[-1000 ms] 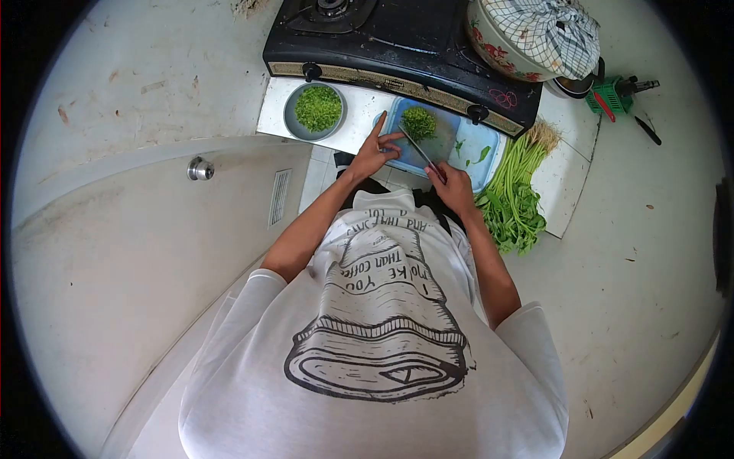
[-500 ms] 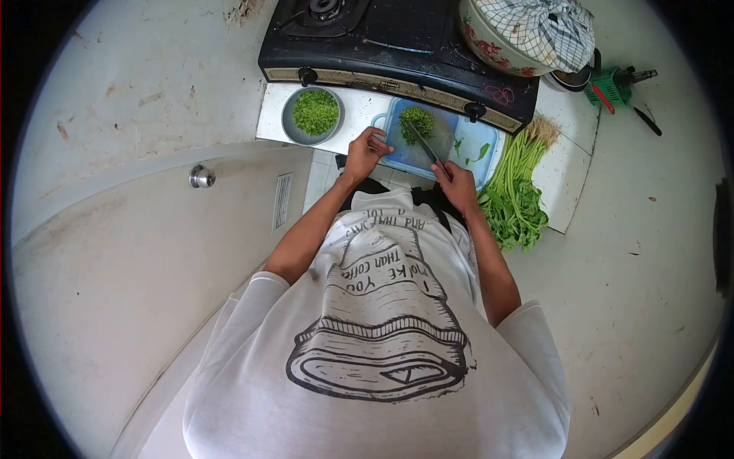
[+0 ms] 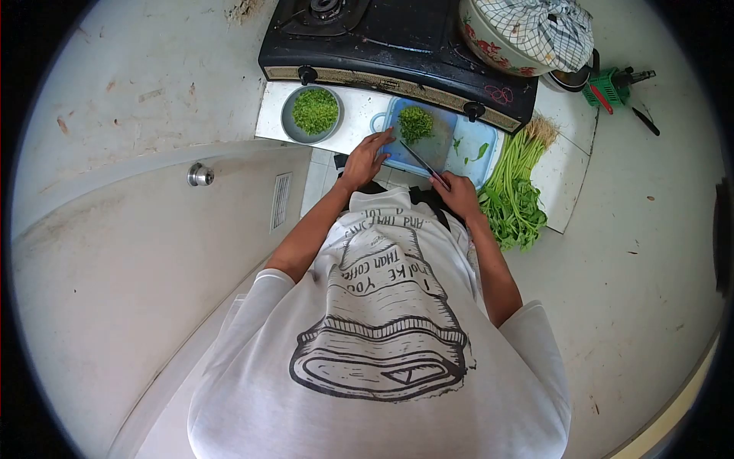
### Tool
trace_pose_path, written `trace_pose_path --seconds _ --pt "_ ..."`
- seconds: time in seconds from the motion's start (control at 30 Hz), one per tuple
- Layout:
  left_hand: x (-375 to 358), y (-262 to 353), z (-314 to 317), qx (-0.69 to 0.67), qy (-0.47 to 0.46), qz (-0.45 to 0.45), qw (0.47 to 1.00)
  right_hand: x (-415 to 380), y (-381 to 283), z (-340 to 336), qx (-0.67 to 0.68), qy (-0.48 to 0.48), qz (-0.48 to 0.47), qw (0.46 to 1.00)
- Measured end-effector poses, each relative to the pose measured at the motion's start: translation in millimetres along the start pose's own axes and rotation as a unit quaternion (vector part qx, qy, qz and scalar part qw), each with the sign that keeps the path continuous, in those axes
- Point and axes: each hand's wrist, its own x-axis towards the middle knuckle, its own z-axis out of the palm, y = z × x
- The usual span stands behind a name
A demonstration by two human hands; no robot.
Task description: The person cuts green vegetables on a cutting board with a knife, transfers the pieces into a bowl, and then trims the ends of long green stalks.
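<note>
My right hand (image 3: 459, 193) is closed around the handle of a knife (image 3: 417, 158), its blade slanting up and left over a blue cutting board (image 3: 436, 157). Just beyond the blade tip lies a small heap of chopped green herbs (image 3: 416, 122). My left hand (image 3: 367, 158) rests by the board's left edge, fingers stretched toward the heap and holding nothing I can see. A few loose leaves (image 3: 480, 152) lie on the board's right side. To the left, a grey bowl (image 3: 286, 125) contains more chopped greens (image 3: 315, 112).
A black gas stove (image 3: 405, 46) stands right behind the board, carrying a floral pot (image 3: 497, 50) wrapped in checked cloth (image 3: 547, 30). Leafy stalks with roots (image 3: 516, 180) lie right of the board. Further right are a green basket (image 3: 608, 88) and a dark-handled knife (image 3: 646, 121).
The knife blade has drawn back from the herb heap toward me, its tip now lower. My left hand has shifted slightly, its fingers reaching further over the board's edge.
</note>
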Motion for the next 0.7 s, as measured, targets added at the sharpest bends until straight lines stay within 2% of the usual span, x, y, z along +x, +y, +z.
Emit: trace_pose_path --seconds 0.3,0.5,0.7 --pt "-5 -13 5 0.056 -0.028 0.013 0.998 5 -12 0 0.021 -0.005 -0.027 0.999" --pt "-10 -14 5 0.061 -0.036 0.013 0.997 20 4 -4 -0.058 -0.008 -0.039 0.998" --pt "-11 -16 7 0.057 -0.038 0.006 0.998 49 8 -21 -0.138 0.039 -0.055 0.988"
